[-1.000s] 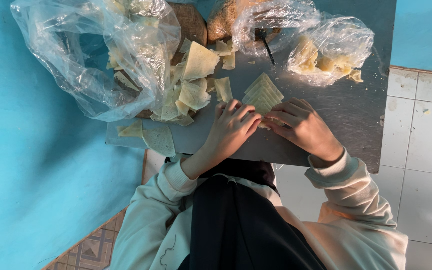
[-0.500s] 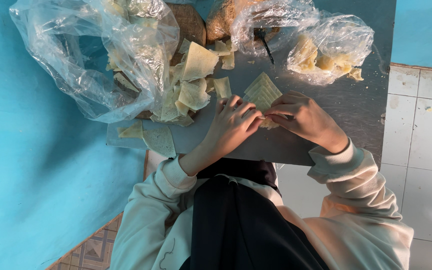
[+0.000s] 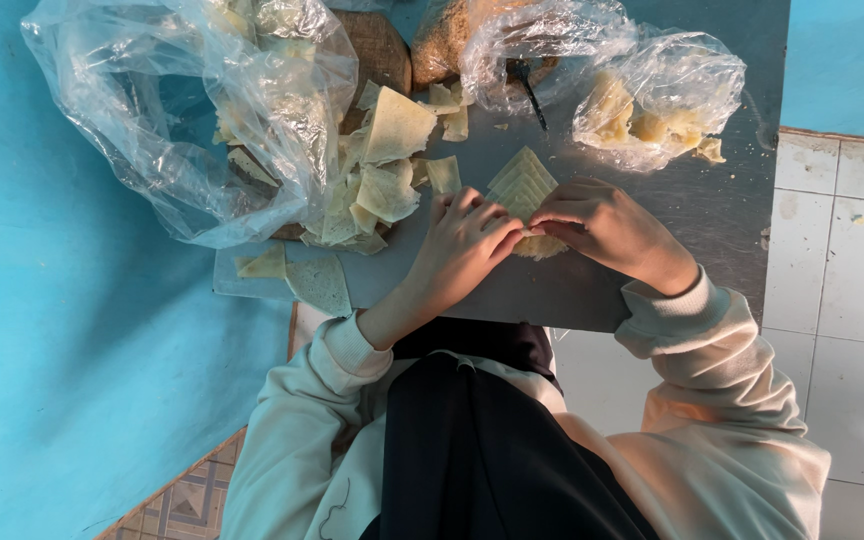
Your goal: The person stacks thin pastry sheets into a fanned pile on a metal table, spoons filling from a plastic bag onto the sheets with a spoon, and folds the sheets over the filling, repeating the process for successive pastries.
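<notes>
My left hand (image 3: pixel 464 248) and my right hand (image 3: pixel 604 226) meet fingertip to fingertip over a small pale yellow pastry sheet (image 3: pixel 542 245) on the grey metal table (image 3: pixel 712 215). Both hands pinch this sheet between them. Just beyond my fingers lies a fanned stack of thin pale wrappers (image 3: pixel 522 180), partly hidden by my hands. Whether there is filling inside the pinched sheet I cannot tell.
A heap of loose wrapper pieces (image 3: pixel 387 170) spills from a big clear plastic bag (image 3: pixel 192 110) at the left. A second clear bag with yellowish lumps (image 3: pixel 652 105) lies at the far right. Two scraps (image 3: pixel 302 275) rest near the table's front edge. Blue wall left, white floor tiles right.
My hands have closed in on each other; the fingertips now touch over the sheet, and the right hand has shifted slightly left.
</notes>
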